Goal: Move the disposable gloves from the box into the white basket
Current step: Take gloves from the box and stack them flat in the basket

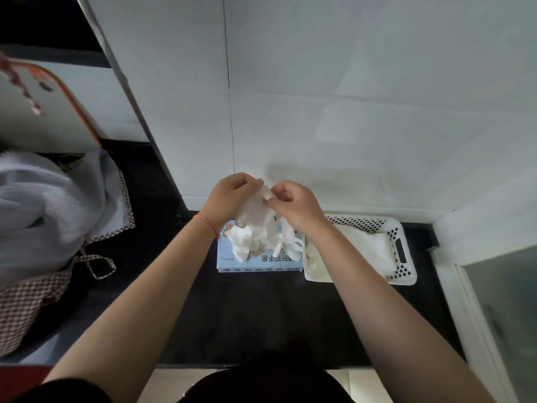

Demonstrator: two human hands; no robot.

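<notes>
A pale blue glove box lies flat on the dark counter, close to the white wall. A bunch of thin white disposable gloves hangs from my two hands down to the box top. My left hand grips the upper left of the bunch. My right hand pinches its upper right edge; the two hands almost touch above the box. The white perforated basket stands right of the box, touching it, with some white gloves lying inside. My right forearm crosses the basket's left part.
A heap of grey and checked cloth covers the counter's left side. A white appliance with an orange rim stands behind it. A white ledge and glass panel border the right. The dark counter lies in front of the box.
</notes>
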